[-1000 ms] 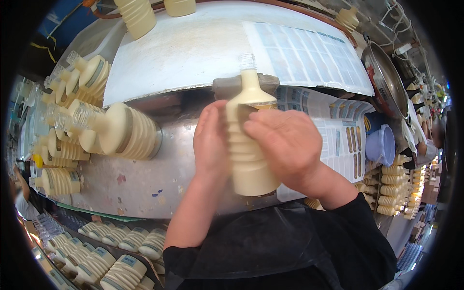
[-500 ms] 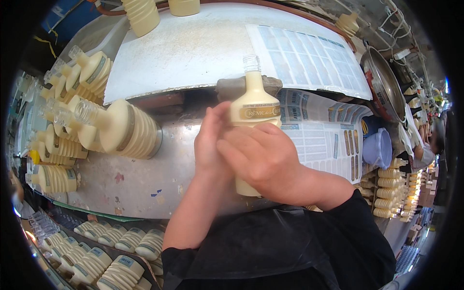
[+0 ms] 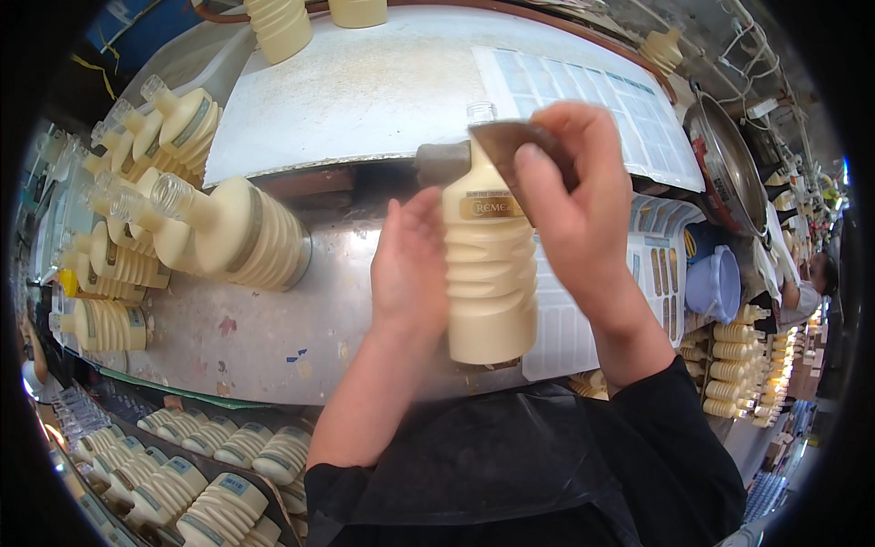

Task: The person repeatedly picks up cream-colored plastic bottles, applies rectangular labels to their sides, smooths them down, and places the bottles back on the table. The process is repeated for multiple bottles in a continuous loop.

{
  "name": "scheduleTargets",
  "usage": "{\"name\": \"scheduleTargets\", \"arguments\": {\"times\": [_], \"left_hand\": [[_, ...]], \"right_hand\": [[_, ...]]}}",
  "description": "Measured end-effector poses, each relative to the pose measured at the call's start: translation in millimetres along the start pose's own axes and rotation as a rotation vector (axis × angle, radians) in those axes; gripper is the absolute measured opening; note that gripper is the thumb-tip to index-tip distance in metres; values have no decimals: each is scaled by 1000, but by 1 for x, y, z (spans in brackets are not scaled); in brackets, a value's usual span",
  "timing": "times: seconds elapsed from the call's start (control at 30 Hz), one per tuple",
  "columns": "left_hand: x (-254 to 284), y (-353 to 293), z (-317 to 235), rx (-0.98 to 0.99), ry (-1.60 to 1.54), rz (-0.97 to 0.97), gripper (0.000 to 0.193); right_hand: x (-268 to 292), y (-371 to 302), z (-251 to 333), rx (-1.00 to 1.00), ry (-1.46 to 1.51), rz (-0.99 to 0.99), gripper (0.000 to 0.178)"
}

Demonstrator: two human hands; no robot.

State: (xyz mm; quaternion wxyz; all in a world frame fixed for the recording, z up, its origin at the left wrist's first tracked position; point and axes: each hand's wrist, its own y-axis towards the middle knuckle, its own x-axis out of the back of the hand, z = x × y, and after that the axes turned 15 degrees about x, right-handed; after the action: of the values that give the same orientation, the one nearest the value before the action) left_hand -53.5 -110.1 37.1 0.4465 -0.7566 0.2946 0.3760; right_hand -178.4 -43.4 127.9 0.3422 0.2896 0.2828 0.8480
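A cream-coloured bottle [image 3: 492, 292] with ridged sides and a clear threaded neck lies in front of me, neck pointing away, beside a grey-brown lump [image 3: 442, 164]. Across its shoulder runs a gold label [image 3: 492, 207], partly covered at the right. My right hand [image 3: 588, 191] grips a dark brown flat scraper [image 3: 519, 150] above the bottle's shoulder, hiding part of it. Along the bottle's left side is my left hand [image 3: 410, 260], fingers stretched out and the palm facing the bottle; whether it touches the bottle is hard to tell.
Several similar bottles [image 3: 241, 237] crowd the metal table's [image 3: 246, 351] left side. More lie in crates [image 3: 228, 506] at lower left. Label sheets [image 3: 583, 319] are at the right, one on the white board [image 3: 346, 82]. A purple bucket [image 3: 714, 283] and metal pan [image 3: 729, 164] stand beyond.
My right hand has lifted off the bottle and moved up and right, now showing the scraper. The left hand stays beside the bottle, whose ridged body is now uncovered.
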Motion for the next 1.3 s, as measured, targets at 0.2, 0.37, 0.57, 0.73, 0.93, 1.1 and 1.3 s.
{"name": "scheduleTargets", "arguments": {"times": [0.2, 0.37, 0.57, 0.73, 0.93, 1.1, 1.3], "left_hand": [[-13, -1, 3, -58, 202, -83, 35], [-18, -4, 4, -81, 259, -113, 29], [-21, -9, 4, -73, 168, -30, 30], [-24, -13, 1, -111, 304, -35, 42], [-18, 6, 7, -130, 843, -179, 54], [-14, 8, 5, -195, 911, -188, 50], [-22, 3, 10, -247, 872, -286, 50]], "right_hand": [[-19, -4, -9, 74, -321, 290, 33], [6, -7, -36, -46, -292, 184, 32], [-32, -2, -8, 69, -402, 299, 26], [-36, -3, -7, 42, -484, 392, 23], [22, -29, -61, 41, -312, 82, 32], [32, -26, -70, -55, -86, -3, 35], [8, -9, -32, -10, -65, 255, 33]]}}
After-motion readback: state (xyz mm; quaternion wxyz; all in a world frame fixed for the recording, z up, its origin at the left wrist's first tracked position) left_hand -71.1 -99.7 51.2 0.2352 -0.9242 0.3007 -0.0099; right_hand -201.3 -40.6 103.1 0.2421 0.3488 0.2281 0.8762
